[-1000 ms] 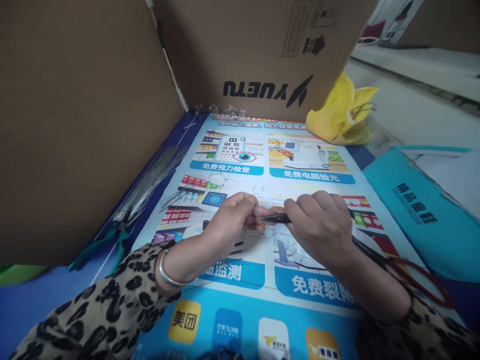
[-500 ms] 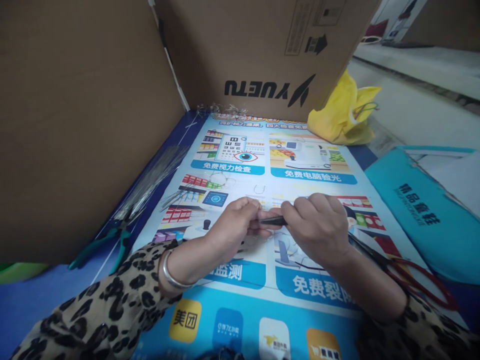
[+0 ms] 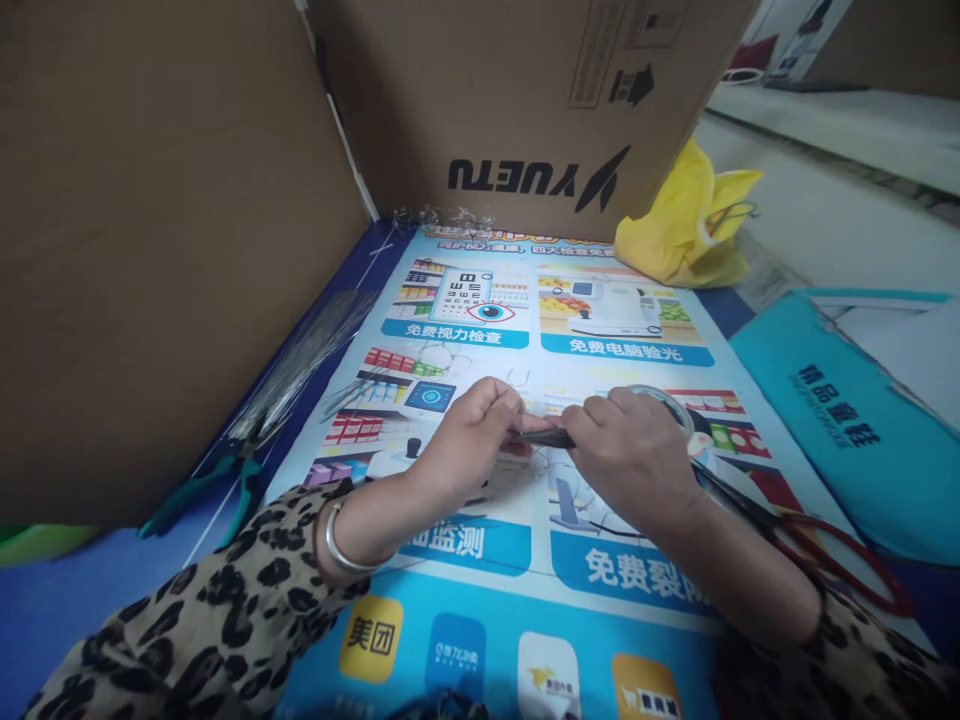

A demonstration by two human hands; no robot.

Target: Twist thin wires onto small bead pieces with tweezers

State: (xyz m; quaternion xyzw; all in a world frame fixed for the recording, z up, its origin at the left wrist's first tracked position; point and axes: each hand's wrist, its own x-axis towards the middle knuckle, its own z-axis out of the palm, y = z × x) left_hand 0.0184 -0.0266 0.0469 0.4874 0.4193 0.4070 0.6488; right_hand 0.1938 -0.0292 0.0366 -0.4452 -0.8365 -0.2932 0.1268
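My left hand (image 3: 480,425) is closed in a pinch near the middle of the printed poster (image 3: 532,365). What it pinches seems to be a thin wire, mostly hidden by the fingers. My right hand (image 3: 630,445) is wrapped round pliers whose dark tapered jaws (image 3: 546,438) reach the left fingertips; their handles are hidden in the fist. Just beyond the right hand shows part of a tape roll (image 3: 670,402). A small bent wire (image 3: 518,378) lies past the hands. Red-handled scissors (image 3: 844,560) lie partly under my right forearm.
Green-handled pliers (image 3: 244,490) and a bundle of straight wires (image 3: 304,355) lie at left. Cardboard panels (image 3: 525,90) wall the left and back. Tangled wire pieces (image 3: 457,220) lie by the back panel. A yellow bag (image 3: 679,235) and a turquoise bag (image 3: 847,430) are at right.
My left hand has risen slightly and its fingers have curled in more. My right hand has shifted a little left and turned, uncovering the tape roll's rim behind it.
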